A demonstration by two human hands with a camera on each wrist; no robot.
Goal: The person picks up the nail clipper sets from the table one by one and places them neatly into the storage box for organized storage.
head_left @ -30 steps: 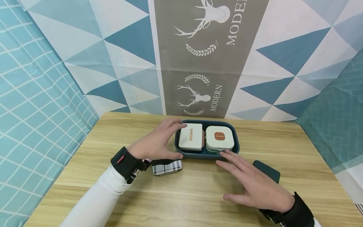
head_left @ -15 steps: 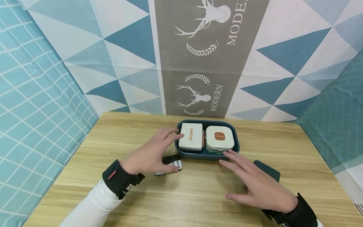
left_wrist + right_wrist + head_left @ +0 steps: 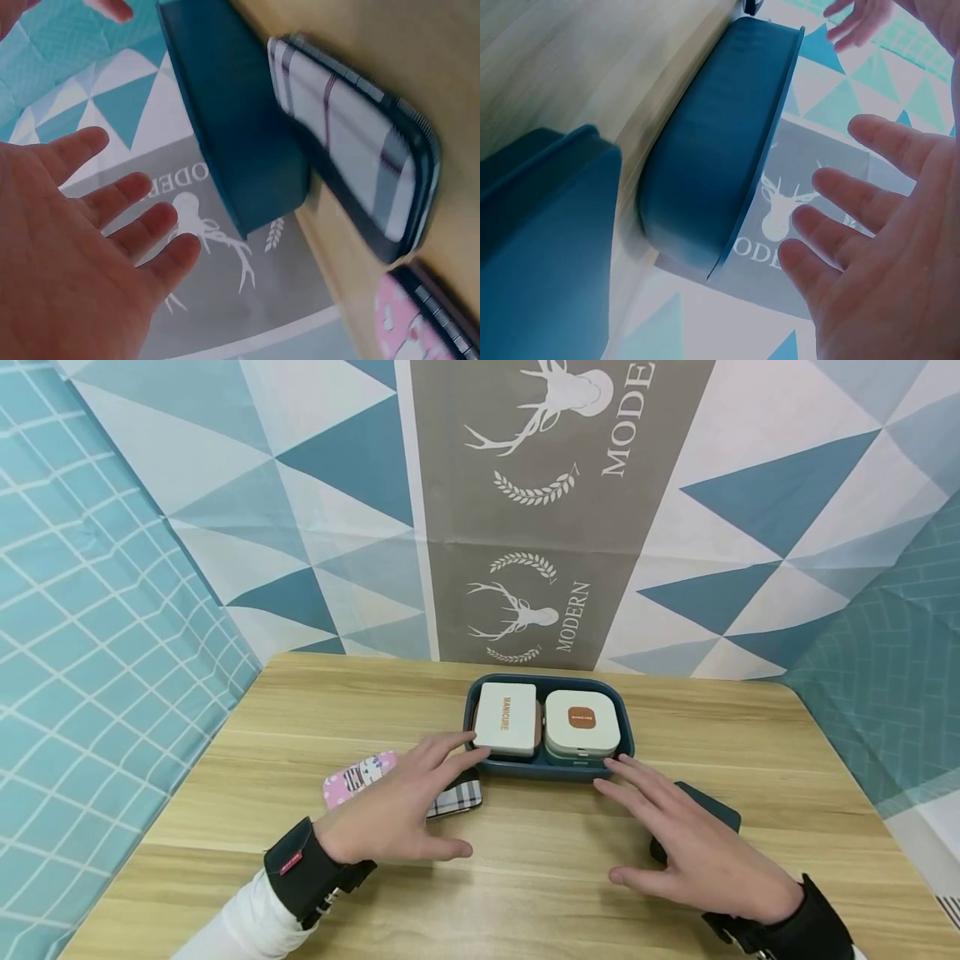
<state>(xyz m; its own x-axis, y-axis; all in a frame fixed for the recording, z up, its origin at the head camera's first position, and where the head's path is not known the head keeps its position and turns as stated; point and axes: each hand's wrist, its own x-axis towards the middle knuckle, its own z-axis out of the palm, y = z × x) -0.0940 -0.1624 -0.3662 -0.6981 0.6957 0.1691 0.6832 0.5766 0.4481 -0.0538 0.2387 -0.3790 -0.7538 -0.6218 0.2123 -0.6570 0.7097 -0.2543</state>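
A: How's it looking?
B: L hand (image 3: 397, 810) & R hand (image 3: 690, 847) are both hovering spread, gripping nothing, nr the blue tray (image 3: 540, 772), which is sitting on the table (image 3: 525, 893) holding an oblong white case (image 3: 506, 720) & a squarish case (image 3: 583, 732).
A: Risk?
B: L hand's hanging nr the plaid case (image 3: 462, 796), so a low sweep might be knocking it into the pink case (image 3: 354, 779). R hand's maybe risking the dark case (image 3: 712, 805) likewise.

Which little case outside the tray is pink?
The leftmost case, with the cartoon print, partly behind the left hand in the head view. Beside it lies the plaid case; the dark case is by the right hand.
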